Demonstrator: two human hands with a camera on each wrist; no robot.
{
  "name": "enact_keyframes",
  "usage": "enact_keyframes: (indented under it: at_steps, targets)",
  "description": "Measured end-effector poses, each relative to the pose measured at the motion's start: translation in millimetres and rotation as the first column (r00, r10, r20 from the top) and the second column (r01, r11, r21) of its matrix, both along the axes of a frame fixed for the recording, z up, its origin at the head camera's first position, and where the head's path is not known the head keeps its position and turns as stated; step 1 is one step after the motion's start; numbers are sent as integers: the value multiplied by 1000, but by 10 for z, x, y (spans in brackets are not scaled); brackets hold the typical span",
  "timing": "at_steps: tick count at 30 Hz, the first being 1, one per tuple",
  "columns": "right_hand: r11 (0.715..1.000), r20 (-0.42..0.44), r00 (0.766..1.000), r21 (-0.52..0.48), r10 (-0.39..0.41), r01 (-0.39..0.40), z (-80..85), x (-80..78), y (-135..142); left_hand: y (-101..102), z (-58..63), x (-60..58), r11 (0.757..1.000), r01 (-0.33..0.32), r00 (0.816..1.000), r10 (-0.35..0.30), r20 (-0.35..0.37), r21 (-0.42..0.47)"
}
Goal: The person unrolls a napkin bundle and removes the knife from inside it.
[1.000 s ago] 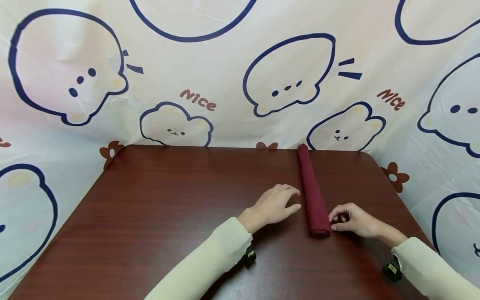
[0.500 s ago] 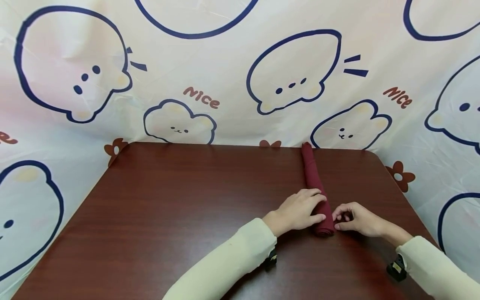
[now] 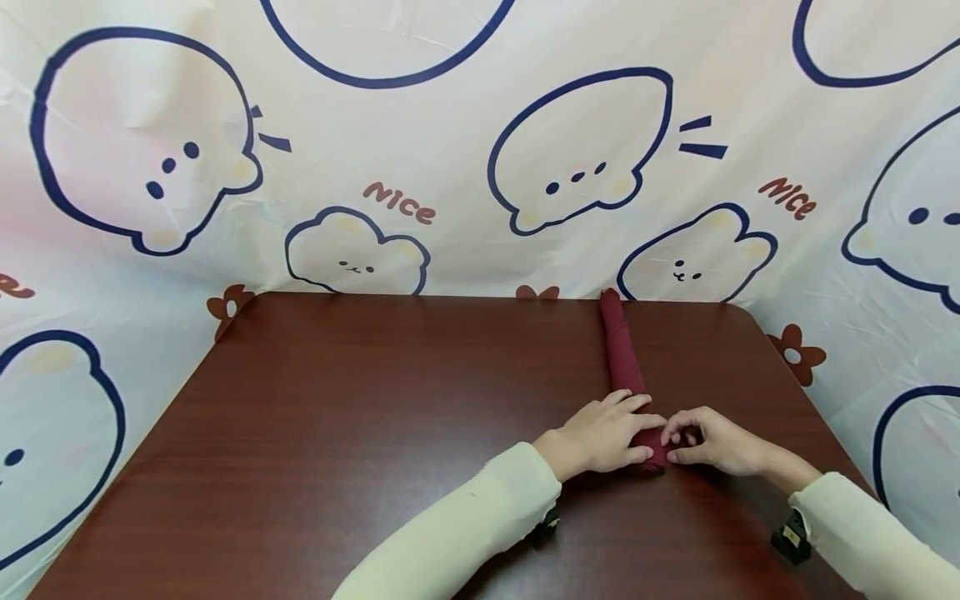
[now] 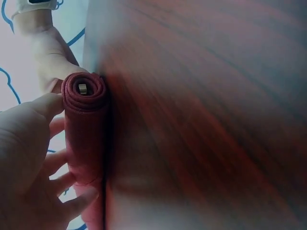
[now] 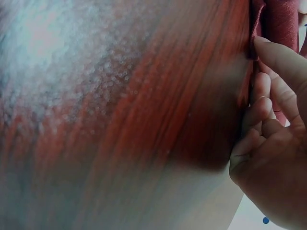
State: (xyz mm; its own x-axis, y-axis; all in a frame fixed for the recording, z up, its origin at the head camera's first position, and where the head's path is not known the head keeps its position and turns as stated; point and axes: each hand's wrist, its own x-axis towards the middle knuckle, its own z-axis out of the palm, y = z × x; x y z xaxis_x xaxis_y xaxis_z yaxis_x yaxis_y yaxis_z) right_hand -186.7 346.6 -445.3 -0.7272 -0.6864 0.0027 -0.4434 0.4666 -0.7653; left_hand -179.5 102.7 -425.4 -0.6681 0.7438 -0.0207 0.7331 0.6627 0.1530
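Head view: left grip [image 3: 602,437] partly hides roll [image 3: 622,350]; sheet [image 3: 457,150] behind.

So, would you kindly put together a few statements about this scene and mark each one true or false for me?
1. The left hand rests on the rolled cloth. True.
2. The rolled cloth stands upright. False: it lies flat on the table.
3. The right hand is at the far end of the rolled cloth. False: it pinches the cloth's edge near the end closest to the person.
4. The near end of the rolled cloth shows spiral layers. True.
5. The table is white. False: it is dark reddish brown.
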Motion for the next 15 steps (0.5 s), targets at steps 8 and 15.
enact_keyframes:
  at_steps: [8,15]
  targets:
    - [1000,14,1000,13,-19,19,13,10,-10,-76,15,-14,999,4,1000,-3,11,-42]
    - [1000,21,1000,14,-16,15,13,2,-22,-162,42,-35,1000,0,1000,1,20,-29]
